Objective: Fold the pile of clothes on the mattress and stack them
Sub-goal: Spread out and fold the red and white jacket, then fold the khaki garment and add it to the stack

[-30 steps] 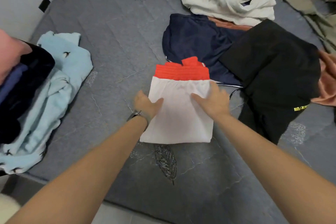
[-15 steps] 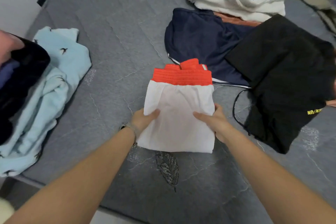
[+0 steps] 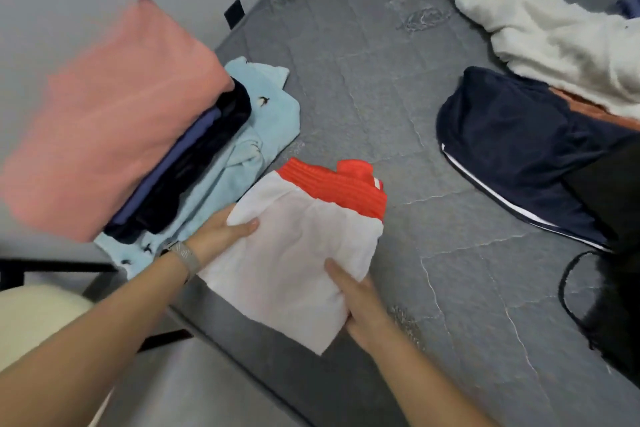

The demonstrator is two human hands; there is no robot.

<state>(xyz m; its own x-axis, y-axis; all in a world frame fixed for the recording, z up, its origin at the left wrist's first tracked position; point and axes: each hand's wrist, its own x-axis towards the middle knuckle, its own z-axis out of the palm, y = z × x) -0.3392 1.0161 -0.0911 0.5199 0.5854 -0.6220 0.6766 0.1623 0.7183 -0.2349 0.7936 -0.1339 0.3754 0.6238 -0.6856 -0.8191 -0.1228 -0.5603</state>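
The folded shorts (image 3: 294, 253) had been lifted and carried left toward the stack (image 3: 114, 121). They were gripped by the left hand (image 3: 221, 236) and the right hand (image 3: 360, 305). Stacking probably came next.

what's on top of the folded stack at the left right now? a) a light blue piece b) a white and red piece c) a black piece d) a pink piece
d: the pink piece lies on top of the stack, above dark layers and the light blue piece, while the white and red piece is gripped by the left hand and right hand.
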